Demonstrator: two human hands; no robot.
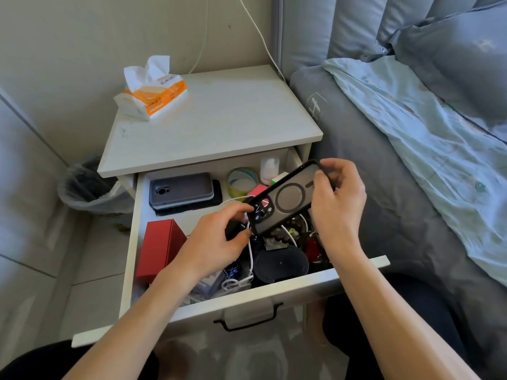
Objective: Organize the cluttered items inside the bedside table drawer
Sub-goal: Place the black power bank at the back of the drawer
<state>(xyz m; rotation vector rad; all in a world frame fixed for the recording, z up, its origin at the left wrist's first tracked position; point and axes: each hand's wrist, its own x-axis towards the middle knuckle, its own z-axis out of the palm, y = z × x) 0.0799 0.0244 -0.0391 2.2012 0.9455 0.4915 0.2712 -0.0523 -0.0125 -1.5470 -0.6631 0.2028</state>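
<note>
Both hands hold a dark phone case (288, 200) up over the open drawer (247, 300). The right hand (338, 201) pinches its far upper end, thumb and fingers curled round the rim. The left hand (222, 237) grips the near lower end, by the camera cut-out, with its fingertips curled over the edge. This hand may also be touching the white cable (250, 253) that runs beneath it, though the view is too crowded there to be sure.

The case's long axis runs on a diagonal, from low and near on the person's left to high and far on the right. Its camera end points toward the left hand, and its back, with the ring marking, faces the camera. It tilts upward to the right and touches nothing in the drawer.

The likely spot for it is the stack of phone cases (182, 192) lying flat in the drawer's back left corner, long axis across the drawer. That stack lies to the left of the held case and further back, nearer the left hand. So the case would need to swing left and level out to match it.

Below the hands lie beads (277, 237), a dark round-ended pouch (279, 263) and a red box (159, 248), with a tape roll (241, 182) further back. A tissue pack (153, 91) sits on the counter (219, 119) above.
</note>
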